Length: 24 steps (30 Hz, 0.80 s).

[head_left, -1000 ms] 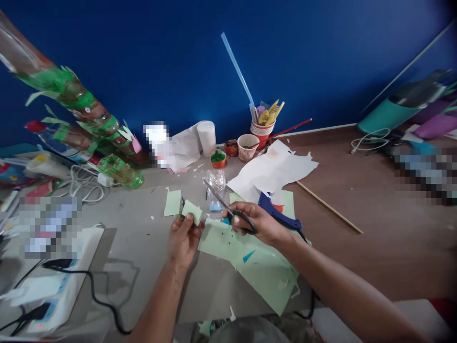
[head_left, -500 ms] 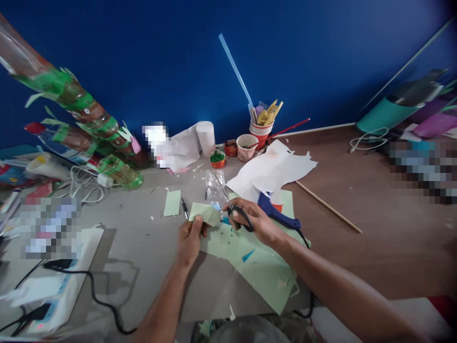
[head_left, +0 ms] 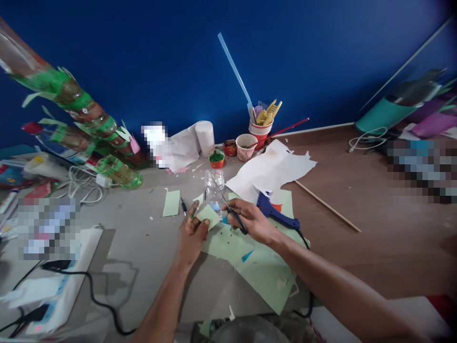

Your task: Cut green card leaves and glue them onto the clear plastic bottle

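Observation:
Between the thumb and fingers of my left hand (head_left: 193, 232) is a small piece of pale green paper (head_left: 209, 216). A smaller pale scrap (head_left: 198, 200) shows just above those fingers; whether it touches them I cannot tell. My right hand (head_left: 252, 220) grips black-handled scissors (head_left: 233, 216), blades pointing up and left, apart from the paper piece. Under and between the hands lie larger pale green sheets (head_left: 264, 281) with a blue scrap (head_left: 247, 256) on them. A green paper rectangle (head_left: 172, 203) and a pen (head_left: 183, 206) rest left of my left hand.
A blue glue gun (head_left: 278, 212) lies beyond my right wrist, near white torn paper (head_left: 274, 166) and a wooden stick (head_left: 328, 206). Paint cups (head_left: 246, 146) stand by the wall. Painted bottles (head_left: 96, 114) lean at left, above a power strip (head_left: 76, 281) with cables.
My left hand has moved right, toward the scissors, and the green paper in it has turned. A pale scrap now shows above its fingers. My right hand keeps hold of the scissors.

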Tool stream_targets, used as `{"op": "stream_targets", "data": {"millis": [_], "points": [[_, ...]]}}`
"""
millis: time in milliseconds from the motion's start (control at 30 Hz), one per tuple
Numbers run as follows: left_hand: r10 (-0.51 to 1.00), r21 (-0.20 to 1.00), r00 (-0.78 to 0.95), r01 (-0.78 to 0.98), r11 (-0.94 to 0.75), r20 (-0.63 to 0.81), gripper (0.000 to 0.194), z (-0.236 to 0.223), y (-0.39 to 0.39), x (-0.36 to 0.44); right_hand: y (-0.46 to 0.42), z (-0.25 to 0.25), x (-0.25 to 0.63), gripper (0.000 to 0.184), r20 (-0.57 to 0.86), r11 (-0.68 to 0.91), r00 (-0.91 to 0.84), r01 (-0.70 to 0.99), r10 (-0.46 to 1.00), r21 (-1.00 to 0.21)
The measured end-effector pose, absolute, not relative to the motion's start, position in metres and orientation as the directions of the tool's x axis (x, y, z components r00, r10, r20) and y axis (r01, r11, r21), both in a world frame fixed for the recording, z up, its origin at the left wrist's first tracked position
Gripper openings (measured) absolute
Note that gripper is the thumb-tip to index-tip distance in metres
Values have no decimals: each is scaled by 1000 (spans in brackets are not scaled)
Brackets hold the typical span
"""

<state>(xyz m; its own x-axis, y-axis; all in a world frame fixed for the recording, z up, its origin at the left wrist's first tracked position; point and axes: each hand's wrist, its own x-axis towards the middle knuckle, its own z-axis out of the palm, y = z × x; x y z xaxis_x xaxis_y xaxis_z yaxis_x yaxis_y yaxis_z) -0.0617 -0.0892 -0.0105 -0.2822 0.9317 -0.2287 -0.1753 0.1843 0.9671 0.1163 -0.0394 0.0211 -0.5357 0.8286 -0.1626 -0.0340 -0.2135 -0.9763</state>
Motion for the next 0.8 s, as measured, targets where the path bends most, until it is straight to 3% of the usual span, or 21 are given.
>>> {"op": "stream_targets", "data": {"millis": [67,233,500,633,800], "points": [[929,962,-278,-195,193,-243,50,-10,-89,-61,-40,20,116,39,-157,-196,-527,-19,836,-980],[913,928,-307,-338,157,-267,26,-12,-87,-66,-43,11,112,28,-96,-69,-500,73,861,-995],[898,797,-272,-591,128,-346,29,-1,-84,-68,-51,8,106,22,39,213,-530,272,847,-938],[896,743,-255,-659,115,-365,32,2,-85,-65,-59,9,100,28,133,387,-542,386,830,-837],[897,715,-204,-682,156,-392,31,-2,-86,-65,-64,2,97,38,193,487,-553,455,811,-746]]}}
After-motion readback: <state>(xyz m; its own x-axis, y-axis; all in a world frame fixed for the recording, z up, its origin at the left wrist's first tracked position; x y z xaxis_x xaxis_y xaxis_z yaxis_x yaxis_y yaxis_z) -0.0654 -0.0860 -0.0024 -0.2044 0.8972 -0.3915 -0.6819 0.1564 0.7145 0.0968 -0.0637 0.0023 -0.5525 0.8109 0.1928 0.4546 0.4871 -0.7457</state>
